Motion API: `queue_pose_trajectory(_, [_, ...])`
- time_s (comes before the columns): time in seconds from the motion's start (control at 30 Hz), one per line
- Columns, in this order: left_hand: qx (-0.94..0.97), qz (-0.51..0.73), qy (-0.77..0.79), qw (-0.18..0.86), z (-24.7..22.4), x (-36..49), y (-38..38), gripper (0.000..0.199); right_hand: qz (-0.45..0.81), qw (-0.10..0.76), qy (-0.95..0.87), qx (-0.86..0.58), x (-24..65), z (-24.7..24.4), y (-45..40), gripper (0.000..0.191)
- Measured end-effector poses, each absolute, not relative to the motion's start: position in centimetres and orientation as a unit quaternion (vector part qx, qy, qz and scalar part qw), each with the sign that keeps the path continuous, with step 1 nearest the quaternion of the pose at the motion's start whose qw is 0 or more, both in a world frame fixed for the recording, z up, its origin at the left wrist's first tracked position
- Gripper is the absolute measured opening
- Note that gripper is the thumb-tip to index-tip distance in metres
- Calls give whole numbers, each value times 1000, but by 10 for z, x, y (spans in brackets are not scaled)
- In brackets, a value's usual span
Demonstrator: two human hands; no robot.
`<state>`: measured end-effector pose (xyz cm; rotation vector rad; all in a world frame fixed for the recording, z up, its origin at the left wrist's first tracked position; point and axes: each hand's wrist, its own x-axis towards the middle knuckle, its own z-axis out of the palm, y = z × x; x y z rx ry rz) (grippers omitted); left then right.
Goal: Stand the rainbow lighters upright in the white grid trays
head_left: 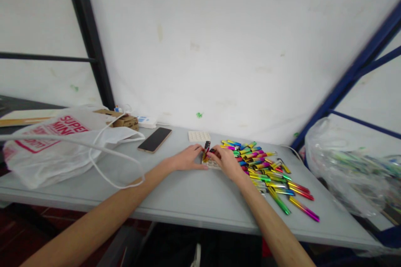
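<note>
Where both hands meet, fingers gripping tube point(206, 151), bag point(53, 144) ("SUPER" legible).

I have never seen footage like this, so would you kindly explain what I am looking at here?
This is one picture from a camera worn on a person's head, looking forward and down at their own bare arms. There is no machine. The left hand and right hand meet over a grey table, together holding a small dark and yellow tube. To the right lies a pile of shiny multicoloured tubes. Also there: a phone, a white tray, a printed white plastic bag and a clear bag.
</note>
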<state>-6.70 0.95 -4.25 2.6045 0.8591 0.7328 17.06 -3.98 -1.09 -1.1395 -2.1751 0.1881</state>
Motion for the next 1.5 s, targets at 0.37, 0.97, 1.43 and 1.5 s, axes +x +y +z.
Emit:
queue_pose_trajectory(0.37, [907,232,308,168,-35,-68,5,67,25,301,-823,-482,176,-9,-38,47])
queue_pose_trajectory(0.97, [906,213,330,158,-31,-67,3,73,23,93,-792,-603,252,16,48,21])
queue_pose_trajectory(1.43, [904,231,320,163,-34,-67,5,74,52,228,-771,-593,256,38,21,41])
queue_pose_trajectory(1.5, [903,232,323,162,-34,-67,5,73,112,313,-760,-558,249,41,7,46])
